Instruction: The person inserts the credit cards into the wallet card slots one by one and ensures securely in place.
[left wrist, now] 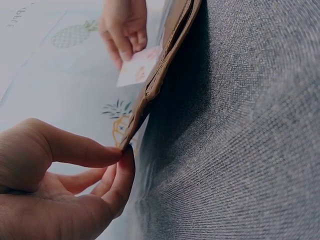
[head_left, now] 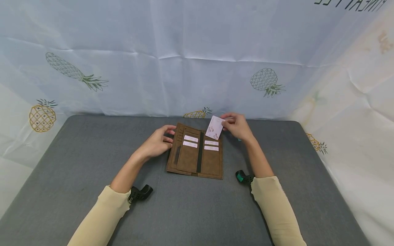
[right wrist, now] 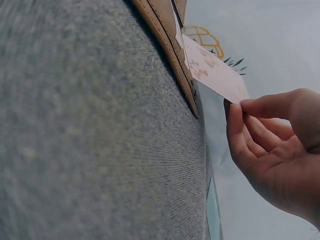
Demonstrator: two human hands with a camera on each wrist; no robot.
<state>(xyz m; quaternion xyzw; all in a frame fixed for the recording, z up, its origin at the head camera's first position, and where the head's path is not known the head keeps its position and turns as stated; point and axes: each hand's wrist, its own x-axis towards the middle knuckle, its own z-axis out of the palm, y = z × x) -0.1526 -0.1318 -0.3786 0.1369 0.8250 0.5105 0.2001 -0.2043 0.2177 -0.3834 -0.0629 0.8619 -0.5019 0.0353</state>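
Observation:
A brown wallet lies spread out on the grey table, with pale pink cards tucked in slots on both halves. My left hand is at its left side; in the left wrist view, thumb and fingers pinch the edge of the wallet. Between thumb and fingertips, my right hand pinches a pink card with a flower print by its right side. The card is tilted over the top of the wallet's right half. In the right wrist view the card reaches the wallet's edge.
Grey cloth covers the table. Behind it hangs a white curtain printed with pineapples. Black wrist mounts stick out by both sleeves. A small teal item, mostly hidden, lies beside the right hand.

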